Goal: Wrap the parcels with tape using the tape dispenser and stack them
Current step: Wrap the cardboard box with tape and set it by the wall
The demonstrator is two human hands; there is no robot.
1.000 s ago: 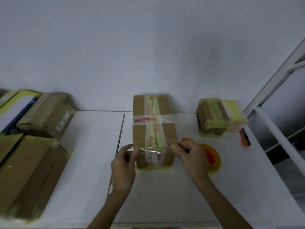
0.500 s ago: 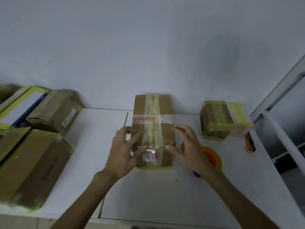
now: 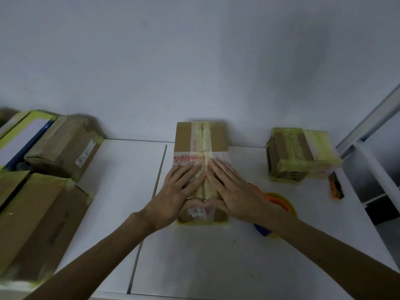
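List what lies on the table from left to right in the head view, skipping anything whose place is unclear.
Group of cardboard boxes → centre parcel → tape dispenser → yellow-taped parcel → orange cutter. The hands overlap the centre parcel, so they are left out.

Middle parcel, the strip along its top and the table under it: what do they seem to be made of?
Middle parcel: brown cardboard, matt, with a flap seam down its top. Strip: likely plastic packing tape, yellowish, translucent and slightly shiny; the brown shows through it. Table: smooth white surface with a faint sheen and a seam between panels; laminate or painted metal, cannot tell which.
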